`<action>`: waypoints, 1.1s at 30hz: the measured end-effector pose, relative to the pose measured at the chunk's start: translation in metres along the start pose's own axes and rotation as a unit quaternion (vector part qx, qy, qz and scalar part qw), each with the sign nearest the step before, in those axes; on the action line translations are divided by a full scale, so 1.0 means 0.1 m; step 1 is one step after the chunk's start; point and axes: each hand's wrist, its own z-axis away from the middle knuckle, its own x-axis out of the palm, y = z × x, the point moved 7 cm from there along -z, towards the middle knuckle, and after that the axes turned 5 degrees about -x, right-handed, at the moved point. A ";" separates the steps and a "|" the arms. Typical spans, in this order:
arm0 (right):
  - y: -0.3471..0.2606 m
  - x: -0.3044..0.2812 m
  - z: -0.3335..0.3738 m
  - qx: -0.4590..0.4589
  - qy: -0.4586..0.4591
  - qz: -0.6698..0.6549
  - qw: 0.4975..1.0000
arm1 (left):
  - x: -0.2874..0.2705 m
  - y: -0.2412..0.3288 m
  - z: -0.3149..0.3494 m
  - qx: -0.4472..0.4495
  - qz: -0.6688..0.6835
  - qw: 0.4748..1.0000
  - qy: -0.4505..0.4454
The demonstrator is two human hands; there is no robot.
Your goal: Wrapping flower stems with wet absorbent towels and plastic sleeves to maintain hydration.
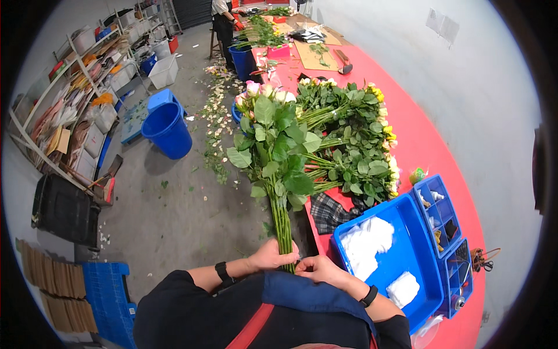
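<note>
A long bunch of roses (276, 157) stands out in front of me, its pink and cream heads pointing away and green leaves along its upper half. My left hand (272, 255) is wrapped round the bare stems near their lower end. Close beside the stem ends, my right hand (319, 269) has its fingers curled in a pinch; whatever lies between them is hidden. Just to the right on the pink-red table (465, 232) lie several more rose bunches (354, 139), with yellow and cream heads turned toward the wall.
At my right sits a blue tray (427, 291) with white cloth-like pieces, beside blue divided boxes (439, 212) of small items. Dark plaid cloth (331, 214) lies near the table edge. Blue bucket (167, 131), shelves (75, 87) and petals (218, 116) are leftward. Another person (222, 23) stands far off.
</note>
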 end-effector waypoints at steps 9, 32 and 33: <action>-0.04 -0.21 -0.23 0.023 0.167 -0.057 0.984 | -0.14 0.24 -0.42 0.125 0.042 0.984 0.117; 0.92 -0.78 1.50 0.015 0.472 -0.048 0.880 | 0.78 -0.39 -0.85 -0.056 -0.492 0.844 -0.206; 1.20 -0.80 1.86 0.078 0.512 0.049 0.854 | 0.81 -0.43 -0.90 -0.159 -0.451 0.857 -0.191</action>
